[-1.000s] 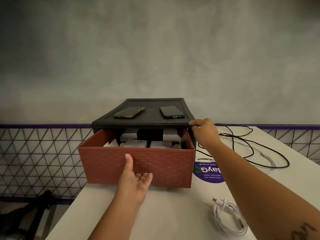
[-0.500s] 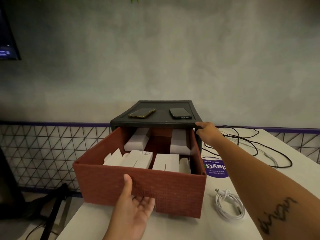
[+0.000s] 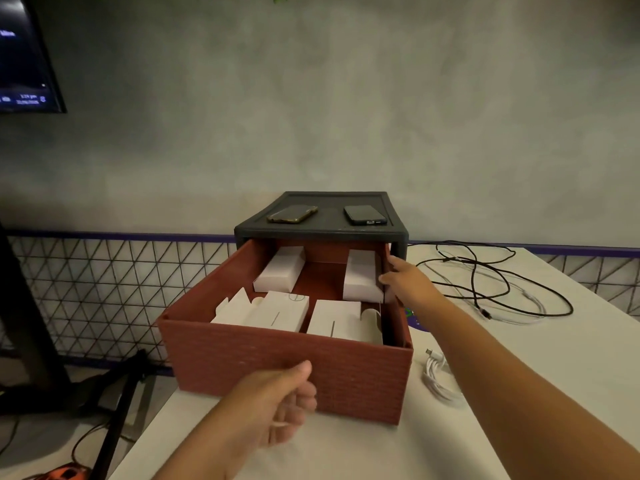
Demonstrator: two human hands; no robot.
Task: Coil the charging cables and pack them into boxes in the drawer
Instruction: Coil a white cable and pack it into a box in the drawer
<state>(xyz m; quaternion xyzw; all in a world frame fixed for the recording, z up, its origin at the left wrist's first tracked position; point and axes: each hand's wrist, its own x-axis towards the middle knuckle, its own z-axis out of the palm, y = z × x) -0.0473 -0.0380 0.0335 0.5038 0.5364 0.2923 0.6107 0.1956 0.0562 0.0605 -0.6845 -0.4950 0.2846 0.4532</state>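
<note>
The red brick-patterned drawer [image 3: 284, 368] stands pulled far out of the dark cabinet [image 3: 322, 233]. Several white boxes [image 3: 280, 311] lie inside it, some with flaps open. My left hand [image 3: 277, 400] is in front of the drawer's front wall, fingers loosely curled and blurred, holding nothing, thumb near the wall. My right hand [image 3: 405, 280] rests against the drawer's right wall beside the cabinet's front post, fingers fairly straight. A coiled white cable [image 3: 438, 379] lies on the table right of the drawer. Loose black cables [image 3: 485, 271] sprawl further back, with a thin white cable [image 3: 533, 299] among them.
Two phones [image 3: 292, 214] [image 3: 365, 215] lie on the cabinet top. A purple sticker [image 3: 415, 320] shows beside the drawer. The white table [image 3: 381, 452] ends just left of the drawer, with a mesh fence [image 3: 104, 289] and floor clutter beyond. A screen [image 3: 24, 64] hangs top left.
The drawer has slid further out toward me. My left hand has come off its front and curled. My right hand dropped from the cabinet's top corner to the drawer's right wall.
</note>
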